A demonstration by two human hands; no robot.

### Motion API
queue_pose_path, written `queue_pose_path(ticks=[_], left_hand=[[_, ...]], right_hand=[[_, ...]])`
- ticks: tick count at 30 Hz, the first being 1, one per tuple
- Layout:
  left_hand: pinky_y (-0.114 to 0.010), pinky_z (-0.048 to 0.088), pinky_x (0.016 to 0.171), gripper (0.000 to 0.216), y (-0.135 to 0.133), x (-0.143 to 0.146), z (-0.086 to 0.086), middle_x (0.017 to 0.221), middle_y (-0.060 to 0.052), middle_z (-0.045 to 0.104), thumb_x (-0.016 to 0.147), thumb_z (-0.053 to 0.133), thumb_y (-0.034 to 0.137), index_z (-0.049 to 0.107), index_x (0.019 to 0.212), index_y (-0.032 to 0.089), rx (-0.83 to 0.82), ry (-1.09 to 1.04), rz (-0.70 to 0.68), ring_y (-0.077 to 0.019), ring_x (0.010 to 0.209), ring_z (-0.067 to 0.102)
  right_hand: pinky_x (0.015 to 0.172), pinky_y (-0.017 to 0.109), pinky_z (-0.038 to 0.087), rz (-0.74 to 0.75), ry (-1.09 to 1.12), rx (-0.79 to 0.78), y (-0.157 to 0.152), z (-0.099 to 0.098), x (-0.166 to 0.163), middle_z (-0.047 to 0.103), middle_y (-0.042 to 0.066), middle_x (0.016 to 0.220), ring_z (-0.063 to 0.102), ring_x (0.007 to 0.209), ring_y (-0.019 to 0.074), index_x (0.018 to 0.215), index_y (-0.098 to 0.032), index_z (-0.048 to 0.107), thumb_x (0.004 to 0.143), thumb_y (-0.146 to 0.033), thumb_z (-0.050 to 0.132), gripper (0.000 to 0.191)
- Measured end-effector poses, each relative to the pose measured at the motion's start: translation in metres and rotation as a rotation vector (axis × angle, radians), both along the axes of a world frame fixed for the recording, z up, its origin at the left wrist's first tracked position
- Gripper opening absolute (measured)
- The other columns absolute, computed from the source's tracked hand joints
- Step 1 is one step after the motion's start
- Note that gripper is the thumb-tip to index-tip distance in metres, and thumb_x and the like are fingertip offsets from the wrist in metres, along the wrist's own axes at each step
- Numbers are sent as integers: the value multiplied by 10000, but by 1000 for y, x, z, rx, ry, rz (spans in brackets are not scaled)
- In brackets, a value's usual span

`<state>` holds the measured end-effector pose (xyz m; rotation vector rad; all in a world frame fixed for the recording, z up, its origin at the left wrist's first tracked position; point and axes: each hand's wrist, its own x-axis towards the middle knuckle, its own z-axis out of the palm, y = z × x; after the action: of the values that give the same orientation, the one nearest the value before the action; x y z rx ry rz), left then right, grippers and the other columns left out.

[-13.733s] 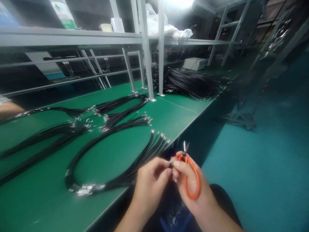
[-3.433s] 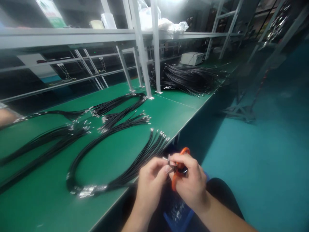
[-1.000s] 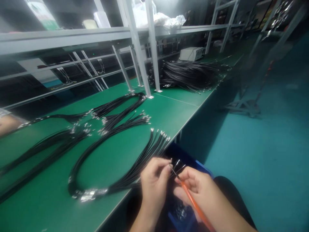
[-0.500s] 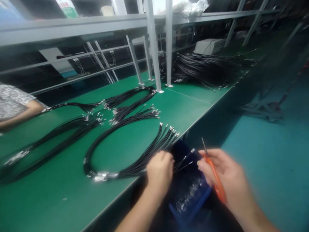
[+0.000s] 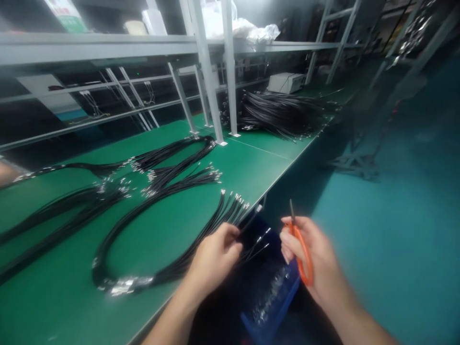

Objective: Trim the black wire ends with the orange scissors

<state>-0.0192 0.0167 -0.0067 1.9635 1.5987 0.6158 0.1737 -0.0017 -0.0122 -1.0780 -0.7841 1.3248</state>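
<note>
- The left hand (image 5: 217, 254) is now well apart from the right hand (image 5: 319, 249); one second ago the two were close together, with the scissors reaching to the left fingertips.
- Half a second ago I see the left hand with its knuckles on top; now its thumb and bent fingers show, in a narrow pinch on one cable (image 5: 248, 222).
- The end of this cable, with a pale connector (image 5: 259, 208), comes out beyond the fingers, just past the table's edge.
- The right hand keeps the orange scissors (image 5: 304, 251) in a closed grip, blades pointing up; I cannot tell if the blades are a little parted.
- Two thin cable ends (image 5: 264, 239) stick out past the left hand, above the blue bin (image 5: 289, 292), as half a second ago.
- In this bin, small shiny pieces (image 5: 268, 299) are visible; one second ago the right hand covers a good part of them.
- The black cable bundle (image 5: 109, 242) lies curved on the green table (image 5: 151, 239), its shape about the same, and its near end goes behind the left hand.
- At the far left, only a part of another person's arm (image 5: 6, 173) shows; half a second ago a patterned sleeve is there also.
</note>
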Motion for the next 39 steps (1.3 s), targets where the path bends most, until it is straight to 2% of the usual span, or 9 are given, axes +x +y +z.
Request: queue_pose_path(ticks=[2,4,7,11,20,27,31,35,39], left_hand=[[-251,464,687,148,-1,12,13,861,-7,685,836,560,238,611,974,225,-46,-219,-64,-164,770,634],[-258,454,706,118,-5,23,20,873,-20,673,850,554,248,642,921,215,7,-313,-64,-168,792,622],[-253,437,674,103,-13,31,17,799,-19,639,841,580,241,673,826,200,68,-393,-20,-158,738,601],[-242,432,657,118,-21,31,6,740,-14,625,820,625,268,701,769,194,20,-512,-22,-149,706,585],[-242,431,639,118,-27,37,8,713,-12,636,811,626,235,731,772,200,56,-475,21,-142,659,579],[-255,445,661,113,-31,37,1,760,-16,665,829,602,224,711,803,213,93,-430,34,-162,697,600],[-256,459,668,99,-32,36,-3,758,-16,651,851,570,232,647,805,191,30,-574,68,-162,704,604],[-252,476,637,120,-31,36,2,796,-15,612,865,548,295,583,913,191,-51,-765,35,-152,699,589],[-216,442,531,136,-25,35,9,735,11,533,789,657,272,582,746,167,-75,-861,77,-104,584,541]], right_hand=[[435,202,349,-8,38,-16,-1,-2,-6,536,-68,671,444,468,68,981,-228,530,711,-284,744,348],[399,189,330,-21,93,-23,-2,-2,-12,540,-71,672,420,434,55,966,-226,526,695,-256,751,353],[415,193,377,-41,178,14,-3,0,-20,578,-60,684,459,441,62,955,-225,520,692,-210,737,341],[517,219,461,-40,245,69,-5,5,-25,656,-17,783,548,526,83,966,-224,522,679,-155,731,361],[578,237,490,-70,274,58,-4,4,-31,643,-31,742,585,571,98,937,-217,528,711,-152,717,302],[554,219,454,-21,333,1,-4,9,-30,624,-39,679,553,525,89,914,-204,513,722,-117,678,268],[539,221,434,60,465,-97,-5,10,-35,598,-38,625,535,518,96,908,-189,514,731,-101,641,236],[567,207,439,50,468,-116,-10,11,-45,614,-33,679,568,600,100,900,-194,531,709,-100,685,263],[561,215,440,51,450,-81,-13,11,-52,591,-56,665,554,588,98,880,-210,541,670,-77,718,305]])
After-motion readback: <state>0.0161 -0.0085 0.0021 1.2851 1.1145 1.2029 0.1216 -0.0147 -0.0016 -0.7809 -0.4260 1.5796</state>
